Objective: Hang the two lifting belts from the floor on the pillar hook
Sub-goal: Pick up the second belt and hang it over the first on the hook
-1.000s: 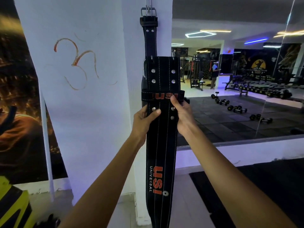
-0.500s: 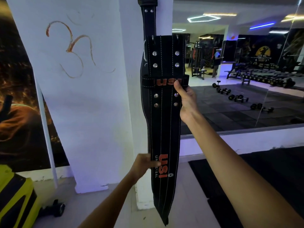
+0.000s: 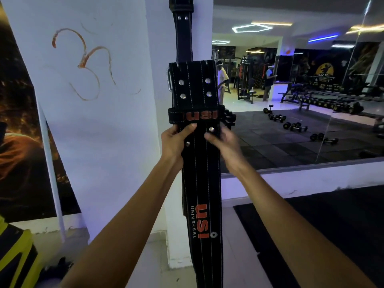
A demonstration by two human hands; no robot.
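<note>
A black lifting belt [image 3: 200,183] with white stitching and red USI lettering hangs upright in front of the white pillar [image 3: 160,80]. My left hand [image 3: 174,142] grips its left edge just below the keeper loop [image 3: 195,117]. My right hand [image 3: 224,142] grips the right edge at the same height. Behind it a second, narrower black belt [image 3: 184,38] hangs down the pillar from above the frame. The hook itself is out of view. A metal buckle [image 3: 168,80] shows at the front belt's upper left.
A large wall mirror [image 3: 301,100] to the right reflects dumbbells, benches and people in the gym. A black floor mat [image 3: 332,235] lies at lower right. A yellow-and-black object [image 3: 16,256] sits at lower left, beside a thin white pole [image 3: 52,173].
My left hand has come back up from the belt's lower part to grip its left edge beside my right hand. The camera has tilted slightly.
</note>
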